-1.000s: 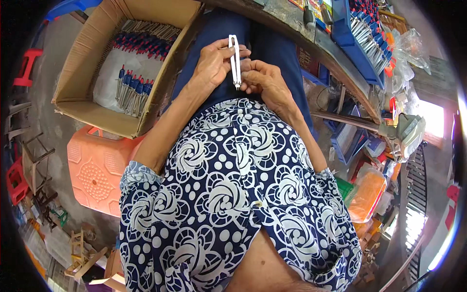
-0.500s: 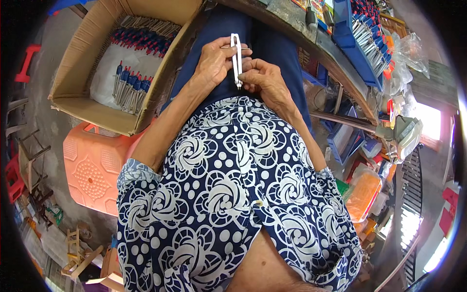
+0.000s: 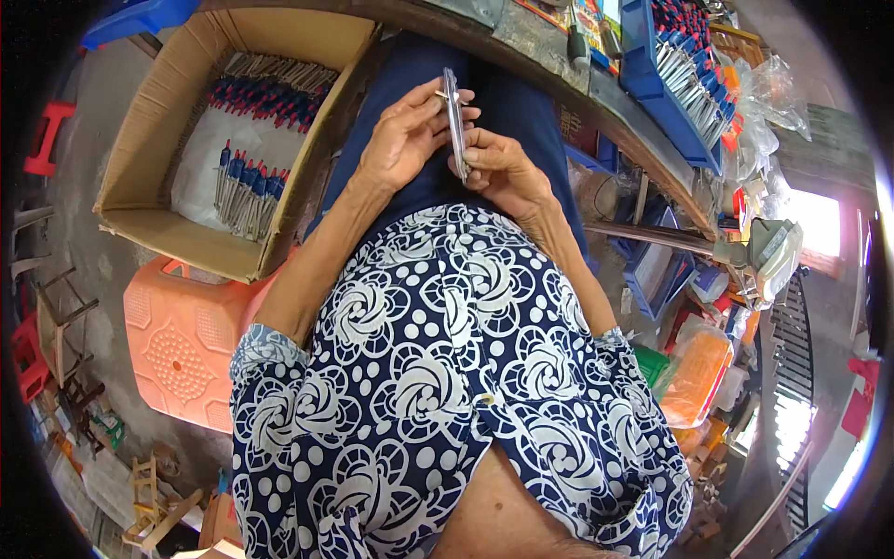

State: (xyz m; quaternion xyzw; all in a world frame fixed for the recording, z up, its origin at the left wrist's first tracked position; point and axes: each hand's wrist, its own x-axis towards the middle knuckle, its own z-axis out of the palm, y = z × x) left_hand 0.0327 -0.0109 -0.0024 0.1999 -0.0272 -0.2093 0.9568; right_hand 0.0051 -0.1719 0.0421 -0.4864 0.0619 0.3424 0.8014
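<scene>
A slim silvery metal compass (image 3: pixel 454 116) is held upright above my lap, its narrow edge showing. My left hand (image 3: pixel 396 144) grips its upper part, with the thumb on the near side and fingers behind it. A short thin rod crosses it there; whether it belongs to the compass I cannot tell. My right hand (image 3: pixel 507 172) pinches the lower end between thumb and fingers, which hides part of the tip. Left of my legs, a cardboard box (image 3: pixel 140 210) contains several rows of metal tools (image 3: pixel 251 196) with blue and red ends.
An orange plastic stool (image 3: pixel 177 345) stands below the box. A wooden workbench (image 3: pixel 549 74) runs along the far side, with a blue bin (image 3: pixel 643 93) of similar tools on it. A lamp-like fixture (image 3: pixel 768 256) sits to the right, near an orange bagged bundle (image 3: pixel 698 373).
The compass has turned in my hands from showing both legs to showing its narrow edge. My right hand has shifted its hold slightly at the lower end.
</scene>
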